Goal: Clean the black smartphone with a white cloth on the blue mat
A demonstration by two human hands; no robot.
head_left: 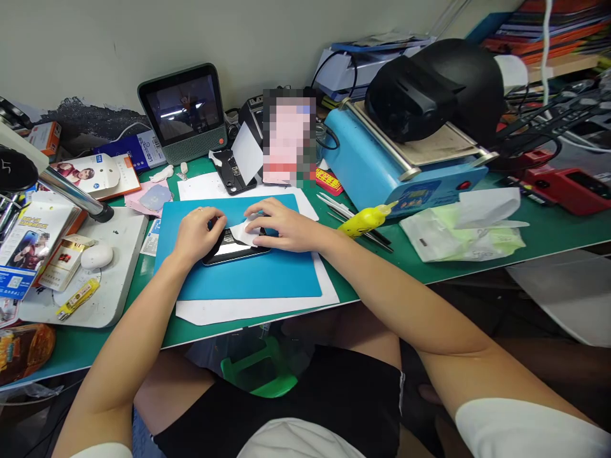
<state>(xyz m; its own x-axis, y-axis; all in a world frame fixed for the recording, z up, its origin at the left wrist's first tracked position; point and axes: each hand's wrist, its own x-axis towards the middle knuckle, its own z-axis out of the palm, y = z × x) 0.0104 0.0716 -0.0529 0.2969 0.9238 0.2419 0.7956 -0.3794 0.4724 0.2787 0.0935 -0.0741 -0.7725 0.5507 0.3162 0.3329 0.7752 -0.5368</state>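
Note:
A dark-screened phone (224, 254) lies flat on a blue mat (252, 283) in front of me. My left hand (198, 232) is at its left end, fingers curled in and pressed to its edge; the fingertips are partly hidden. Over the right part of the screen, my right hand (281, 226) holds a white tissue (244, 233) between thumb and fingers, and the tissue touches the glass. White paper (258, 312) sticks out from under the mat.
Behind the mat stand an opened phone (231, 172) and a smart display (184, 108). To the right are a yellow bottle (365, 221), a tissue pack (458, 235) and a blue heating machine (367, 159). A lamp base (128, 254) with boxes occupies the left.

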